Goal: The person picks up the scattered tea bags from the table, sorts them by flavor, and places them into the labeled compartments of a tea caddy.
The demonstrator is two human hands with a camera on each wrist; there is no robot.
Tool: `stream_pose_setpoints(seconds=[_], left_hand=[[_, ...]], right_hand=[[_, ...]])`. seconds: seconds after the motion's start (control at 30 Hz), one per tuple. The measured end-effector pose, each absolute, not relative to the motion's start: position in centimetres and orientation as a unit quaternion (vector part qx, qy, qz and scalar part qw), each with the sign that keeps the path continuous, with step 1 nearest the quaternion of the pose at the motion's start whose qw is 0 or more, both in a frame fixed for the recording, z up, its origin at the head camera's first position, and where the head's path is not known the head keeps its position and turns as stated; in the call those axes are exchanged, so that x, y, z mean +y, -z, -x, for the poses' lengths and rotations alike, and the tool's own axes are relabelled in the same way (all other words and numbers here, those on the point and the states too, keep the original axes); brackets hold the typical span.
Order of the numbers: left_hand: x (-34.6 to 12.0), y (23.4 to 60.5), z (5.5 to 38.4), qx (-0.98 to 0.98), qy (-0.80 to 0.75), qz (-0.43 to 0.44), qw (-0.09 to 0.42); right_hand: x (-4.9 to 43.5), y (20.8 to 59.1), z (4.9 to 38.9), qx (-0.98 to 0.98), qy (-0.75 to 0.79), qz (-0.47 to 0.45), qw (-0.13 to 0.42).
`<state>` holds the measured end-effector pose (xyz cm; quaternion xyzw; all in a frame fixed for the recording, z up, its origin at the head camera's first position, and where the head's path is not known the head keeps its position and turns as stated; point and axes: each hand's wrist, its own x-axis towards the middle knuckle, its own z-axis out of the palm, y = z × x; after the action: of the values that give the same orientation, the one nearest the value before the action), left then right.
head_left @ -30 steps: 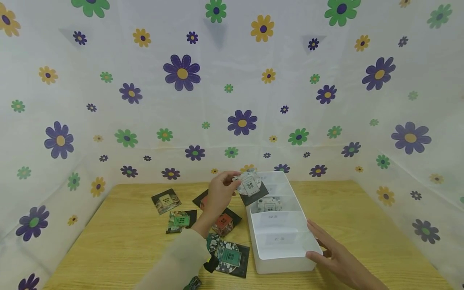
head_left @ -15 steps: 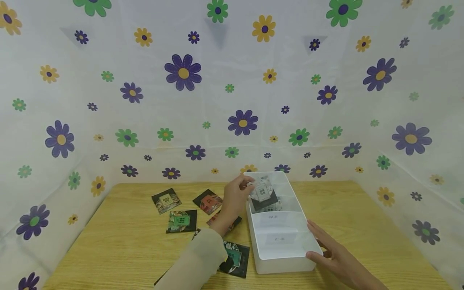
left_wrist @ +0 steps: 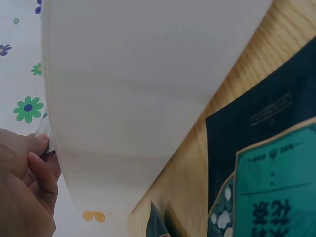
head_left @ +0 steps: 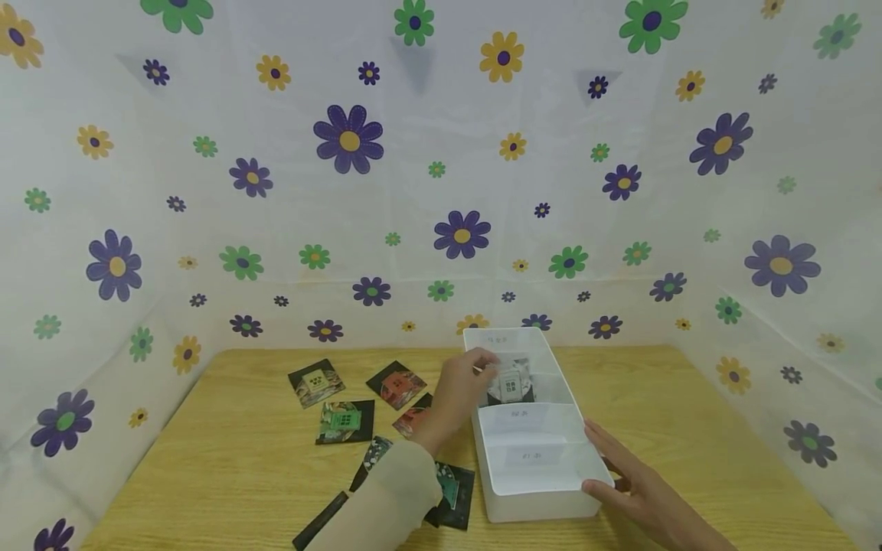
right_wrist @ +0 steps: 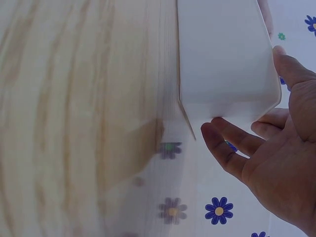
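In the head view my left hand (head_left: pixel 458 398) reaches over the left wall of a long white divided box (head_left: pixel 544 505). Its thumb and fingertips pinch the edge of a dark square tea sachet (head_left: pixel 511 386) with a whitish label. That sachet lies low in a rear compartment and covers the pale sachet seen there earlier. Only a sliver of the held sachet (left_wrist: pixel 43 129) shows in the left wrist view; the box wall hides the rest. My right hand (head_left: pixel 641 486) holds the box's near right corner, its thumb at the rim and fingers along the side.
Left of the box, several tea sachets lie on the wooden table (head_left: pixel 227 459): a yellow-labelled sachet (head_left: pixel 315 382), a green-labelled sachet (head_left: pixel 344 421), a red-labelled sachet (head_left: pixel 396 384), a teal-labelled sachet (head_left: pixel 458 497). My left sleeve (head_left: pixel 386 490) covers some. A flowered curtain (head_left: pixel 413 191) surrounds the table.
My left hand has carried the white-labelled sachet from above the box's left edge rightward and down into the rear compartment. The right hand and box have stayed put.
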<state>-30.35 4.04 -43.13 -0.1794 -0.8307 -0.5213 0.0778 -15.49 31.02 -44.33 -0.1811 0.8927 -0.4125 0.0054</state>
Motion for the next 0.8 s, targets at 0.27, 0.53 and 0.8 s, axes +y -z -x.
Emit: stream_pose_setpoints(seconds=[0.27,0.53,0.8], left_hand=[[4.5,43.2,29.6,-0.858,0.475,0.180,0.074],[5.0,43.0,29.0,-0.884,0.424,0.175,0.089],[5.1,43.4,29.0,-0.911,0.307,0.189,0.200]], right_hand=[[31.0,44.2,15.3,0.893,0.417,0.171,0.006],[30.9,43.8,15.2,0.896,0.414,0.159,0.016],[30.9,43.9,15.2,0.896,0.413,0.163,0.011]])
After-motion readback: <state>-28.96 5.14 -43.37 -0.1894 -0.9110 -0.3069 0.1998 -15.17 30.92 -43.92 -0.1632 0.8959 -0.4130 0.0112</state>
